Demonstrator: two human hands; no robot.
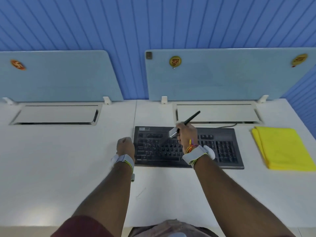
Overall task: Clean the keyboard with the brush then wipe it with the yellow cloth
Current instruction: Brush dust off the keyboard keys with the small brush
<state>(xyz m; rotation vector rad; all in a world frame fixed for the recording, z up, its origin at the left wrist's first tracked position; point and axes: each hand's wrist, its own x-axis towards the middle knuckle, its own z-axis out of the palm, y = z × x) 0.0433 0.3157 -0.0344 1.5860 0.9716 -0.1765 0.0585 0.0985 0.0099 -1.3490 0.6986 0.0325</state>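
Note:
A black keyboard (222, 147) lies on the white desk (68, 168) in front of me. My right hand (186, 134) grips a brush (191, 118) with a black handle pointing up and right; its silver ferrule and dark bristles angle down-left onto the keys in the keyboard's left half. My left hand (125, 146) rests as a closed fist on the desk, touching the keyboard's left edge, with nothing visible in it. A folded yellow cloth (282, 147) lies flat to the right of the keyboard, apart from it.
Two light-blue divider panels (222, 74) stand along the desk's back edge, with a blue slatted wall behind. Cable flaps (56, 114) are set in the desk behind the keyboard and at left. The keyboard's cable (227, 125) runs into the right flap.

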